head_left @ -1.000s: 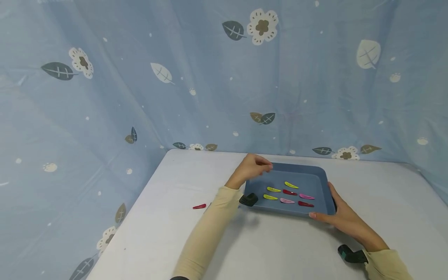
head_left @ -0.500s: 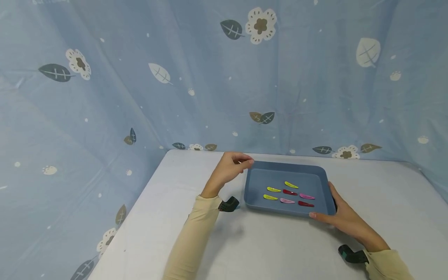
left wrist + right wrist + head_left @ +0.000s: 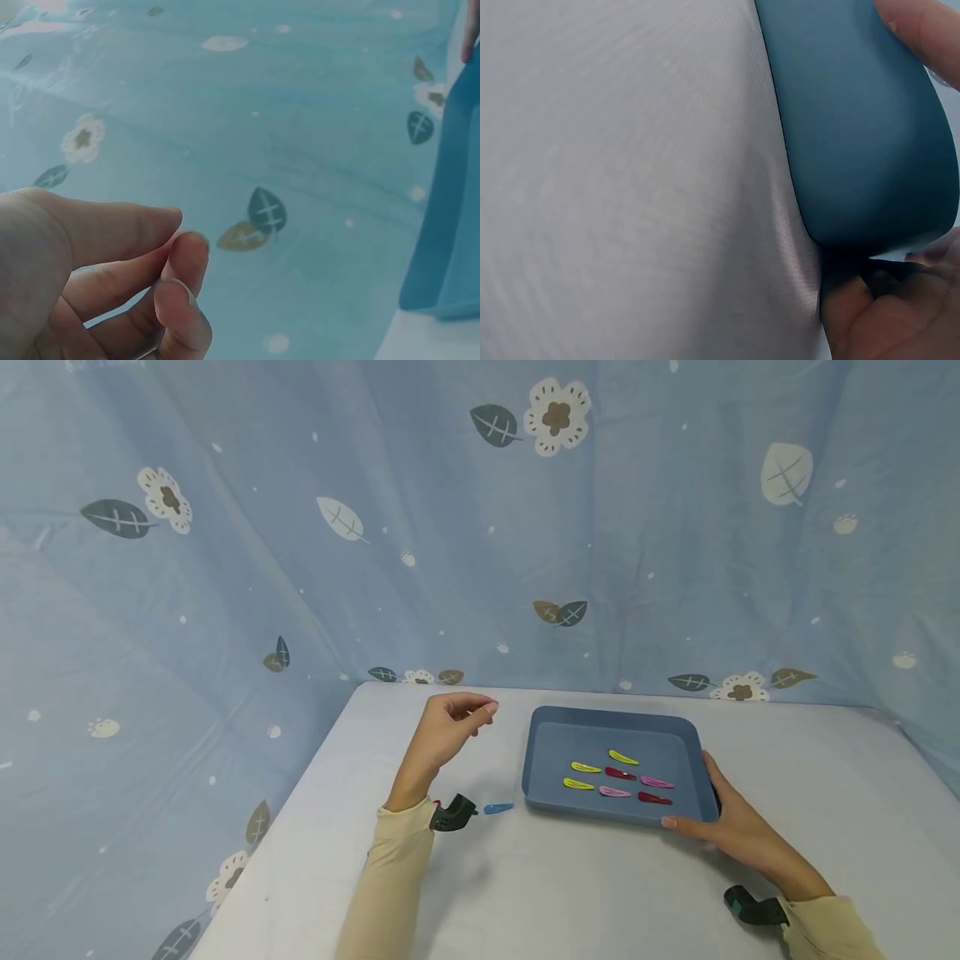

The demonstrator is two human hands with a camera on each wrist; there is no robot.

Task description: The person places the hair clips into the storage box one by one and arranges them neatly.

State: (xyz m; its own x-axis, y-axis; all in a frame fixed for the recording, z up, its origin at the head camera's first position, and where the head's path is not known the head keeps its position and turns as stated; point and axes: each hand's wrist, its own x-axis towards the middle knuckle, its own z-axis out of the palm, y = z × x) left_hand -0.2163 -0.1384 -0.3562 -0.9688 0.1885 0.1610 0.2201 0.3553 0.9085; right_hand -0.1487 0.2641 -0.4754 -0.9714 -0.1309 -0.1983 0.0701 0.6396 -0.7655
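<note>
My left hand [image 3: 442,731] is above the white table, left of the blue tray [image 3: 538,752]. In the left wrist view, the left hand's fingers [image 3: 184,262] are loosely bent near the thumb with nothing between them. My right hand [image 3: 738,827] grips the tray's near right corner, its thumb over the front rim and the other fingers along the right side. Several snap hair clips lie inside the tray, among them a yellow hair clip [image 3: 578,784], a light pink hair clip [image 3: 615,792] and a dark red hair clip [image 3: 655,797].
A blue hair clip [image 3: 498,808] lies on the table [image 3: 570,885] left of the tray. Just a bit of a red clip shows beside the left wrist's black camera [image 3: 454,814]. A blue patterned curtain [image 3: 420,527] hangs behind the table and at its left.
My left hand has moved left, from over the tray's far left corner to above the table. The blue hair clip has come into view. The right hand and the tray have stayed put.
</note>
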